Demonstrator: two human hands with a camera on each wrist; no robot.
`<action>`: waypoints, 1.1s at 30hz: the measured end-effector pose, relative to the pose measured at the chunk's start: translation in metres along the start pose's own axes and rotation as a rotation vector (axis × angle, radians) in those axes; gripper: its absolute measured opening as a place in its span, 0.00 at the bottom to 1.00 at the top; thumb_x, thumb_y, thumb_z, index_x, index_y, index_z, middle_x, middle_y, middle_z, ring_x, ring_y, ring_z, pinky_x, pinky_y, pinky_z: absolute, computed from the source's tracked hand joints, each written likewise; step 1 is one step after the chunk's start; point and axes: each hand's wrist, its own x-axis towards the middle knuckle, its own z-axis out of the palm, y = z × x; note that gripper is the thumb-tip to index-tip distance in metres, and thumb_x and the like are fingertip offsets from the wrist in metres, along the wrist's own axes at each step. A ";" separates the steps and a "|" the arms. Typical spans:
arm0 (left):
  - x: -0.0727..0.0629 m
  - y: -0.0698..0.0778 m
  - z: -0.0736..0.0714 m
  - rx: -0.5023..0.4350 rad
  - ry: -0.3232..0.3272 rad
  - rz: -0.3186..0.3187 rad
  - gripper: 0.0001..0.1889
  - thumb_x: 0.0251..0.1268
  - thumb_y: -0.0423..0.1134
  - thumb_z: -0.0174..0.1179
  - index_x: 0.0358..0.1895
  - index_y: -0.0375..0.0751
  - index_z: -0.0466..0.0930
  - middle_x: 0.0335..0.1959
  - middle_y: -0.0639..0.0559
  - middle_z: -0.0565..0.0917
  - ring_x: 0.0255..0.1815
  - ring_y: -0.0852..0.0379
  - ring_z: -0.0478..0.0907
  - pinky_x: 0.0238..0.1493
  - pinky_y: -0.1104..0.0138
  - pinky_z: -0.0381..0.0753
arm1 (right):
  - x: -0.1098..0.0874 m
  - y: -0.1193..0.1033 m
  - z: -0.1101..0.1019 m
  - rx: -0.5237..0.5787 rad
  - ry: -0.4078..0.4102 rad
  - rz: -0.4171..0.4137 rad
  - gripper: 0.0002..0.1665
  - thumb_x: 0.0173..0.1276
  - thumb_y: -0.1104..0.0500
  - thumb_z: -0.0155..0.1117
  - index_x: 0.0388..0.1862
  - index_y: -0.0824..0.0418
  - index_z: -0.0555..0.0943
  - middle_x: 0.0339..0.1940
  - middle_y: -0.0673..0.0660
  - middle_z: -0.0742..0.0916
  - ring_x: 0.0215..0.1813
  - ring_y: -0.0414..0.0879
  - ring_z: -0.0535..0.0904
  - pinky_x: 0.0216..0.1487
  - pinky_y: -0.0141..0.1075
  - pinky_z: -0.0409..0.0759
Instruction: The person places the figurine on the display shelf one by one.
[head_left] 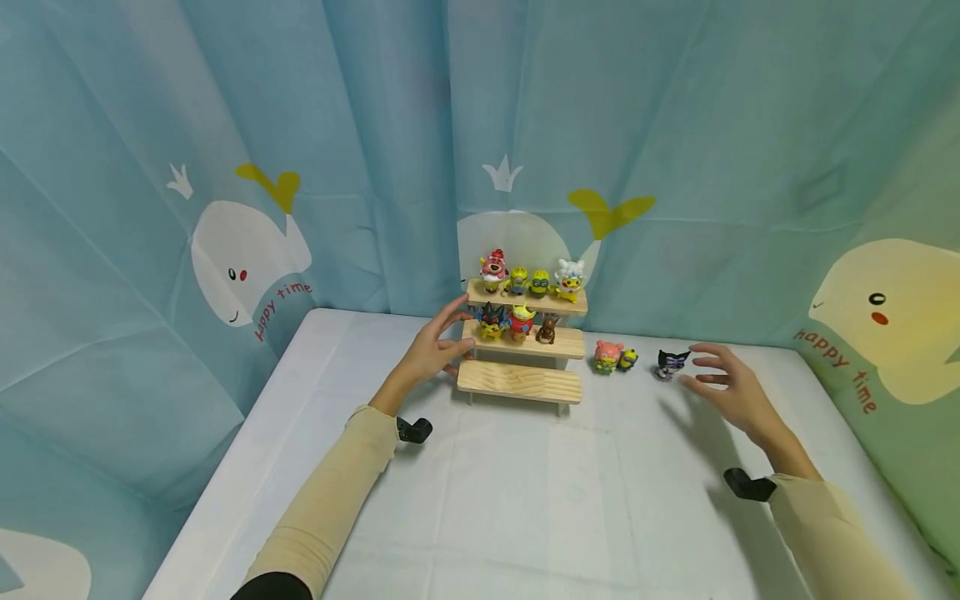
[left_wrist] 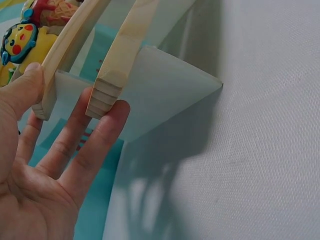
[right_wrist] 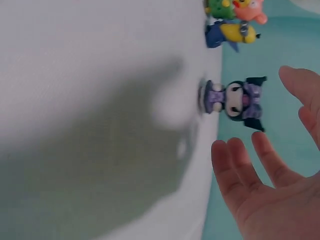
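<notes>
Purple figurine [right_wrist: 243, 100]: right wrist view shows pale face, head view seemingly blurred.

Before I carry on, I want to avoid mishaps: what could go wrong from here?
The bare left hand touches the three-tiered pale wooden stand; a nudge could topple the small colourful toy figures on its upper two tiers.

The bare right hand, open beside the black-and-purple pointy-eared figurine, might knock it over if it closes off-centre.

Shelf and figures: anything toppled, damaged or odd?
Nothing stands out: nothing looks toppled, and the wooden shelf looks intact. The black-and-purple figure stands upright on the table, apart from the pink figure.
</notes>
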 end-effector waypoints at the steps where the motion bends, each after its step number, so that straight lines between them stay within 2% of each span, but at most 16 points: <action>1: 0.000 0.000 0.000 -0.002 0.000 -0.002 0.39 0.77 0.38 0.61 0.81 0.74 0.54 0.75 0.53 0.68 0.41 0.44 0.88 0.30 0.32 0.80 | 0.002 0.002 0.002 0.015 -0.012 0.011 0.37 0.75 0.56 0.68 0.76 0.64 0.65 0.66 0.78 0.75 0.49 0.41 0.83 0.39 0.23 0.80; 3: 0.000 0.001 0.000 -0.006 0.000 -0.002 0.39 0.77 0.38 0.61 0.81 0.74 0.54 0.76 0.52 0.68 0.42 0.42 0.88 0.30 0.32 0.80 | 0.005 0.005 0.005 0.045 -0.033 0.027 0.37 0.75 0.56 0.68 0.76 0.64 0.64 0.68 0.80 0.73 0.48 0.33 0.81 0.40 0.23 0.80; 5: 0.000 0.000 0.000 -0.007 -0.001 0.002 0.39 0.77 0.38 0.61 0.81 0.72 0.53 0.76 0.51 0.67 0.42 0.41 0.88 0.30 0.31 0.80 | 0.008 0.008 0.007 0.070 -0.051 0.038 0.38 0.75 0.56 0.68 0.77 0.64 0.63 0.69 0.81 0.71 0.45 0.21 0.74 0.40 0.23 0.80; 10: 0.000 0.000 0.001 0.000 -0.005 0.005 0.40 0.77 0.38 0.61 0.82 0.69 0.52 0.77 0.47 0.66 0.41 0.41 0.88 0.29 0.34 0.81 | 0.013 0.011 0.012 0.071 -0.063 0.055 0.37 0.75 0.55 0.68 0.76 0.64 0.64 0.70 0.82 0.70 0.46 0.22 0.73 0.40 0.23 0.80; 15: 0.000 0.001 0.000 0.015 0.011 -0.005 0.40 0.76 0.38 0.62 0.81 0.73 0.53 0.77 0.50 0.67 0.38 0.46 0.88 0.27 0.41 0.85 | 0.018 0.013 0.016 0.074 -0.061 0.059 0.35 0.76 0.56 0.67 0.75 0.63 0.65 0.70 0.80 0.72 0.46 0.22 0.74 0.40 0.21 0.79; 18: 0.000 0.001 0.000 0.019 0.010 -0.007 0.39 0.77 0.38 0.61 0.81 0.73 0.53 0.77 0.51 0.67 0.36 0.47 0.88 0.27 0.41 0.85 | 0.021 0.016 0.019 0.066 -0.055 0.062 0.33 0.76 0.57 0.66 0.74 0.64 0.66 0.69 0.80 0.73 0.44 0.21 0.74 0.40 0.20 0.78; 21: 0.000 0.000 0.000 0.020 0.004 -0.001 0.40 0.77 0.38 0.61 0.82 0.71 0.53 0.77 0.49 0.66 0.36 0.46 0.87 0.27 0.39 0.84 | 0.023 0.019 0.021 0.039 -0.043 0.056 0.31 0.77 0.58 0.66 0.73 0.65 0.68 0.68 0.78 0.75 0.47 0.29 0.79 0.39 0.21 0.79; 24: 0.000 0.000 0.000 0.017 0.003 0.007 0.40 0.77 0.38 0.61 0.83 0.68 0.52 0.77 0.46 0.66 0.36 0.44 0.87 0.28 0.36 0.82 | 0.025 0.021 0.024 0.015 -0.035 0.048 0.28 0.77 0.59 0.65 0.71 0.65 0.70 0.67 0.78 0.76 0.52 0.52 0.85 0.39 0.22 0.79; 27: 0.000 -0.001 0.000 0.014 0.005 0.009 0.40 0.77 0.38 0.61 0.83 0.68 0.52 0.78 0.45 0.65 0.37 0.44 0.88 0.28 0.35 0.82 | 0.026 0.022 0.025 0.003 -0.028 0.043 0.26 0.77 0.60 0.64 0.70 0.65 0.72 0.66 0.78 0.76 0.56 0.72 0.82 0.38 0.23 0.78; 29: 0.000 -0.001 0.000 0.014 0.006 0.006 0.39 0.77 0.38 0.61 0.82 0.70 0.52 0.77 0.47 0.66 0.38 0.46 0.88 0.29 0.35 0.82 | 0.026 0.021 0.025 -0.010 -0.022 0.044 0.26 0.78 0.59 0.64 0.70 0.65 0.72 0.66 0.79 0.76 0.56 0.75 0.81 0.37 0.23 0.78; 33: 0.000 -0.001 0.000 0.008 0.006 -0.001 0.39 0.77 0.39 0.61 0.81 0.74 0.53 0.77 0.50 0.67 0.38 0.48 0.88 0.29 0.34 0.81 | 0.026 0.021 0.026 -0.038 -0.003 0.051 0.24 0.77 0.59 0.64 0.68 0.64 0.74 0.65 0.77 0.77 0.54 0.73 0.82 0.36 0.24 0.78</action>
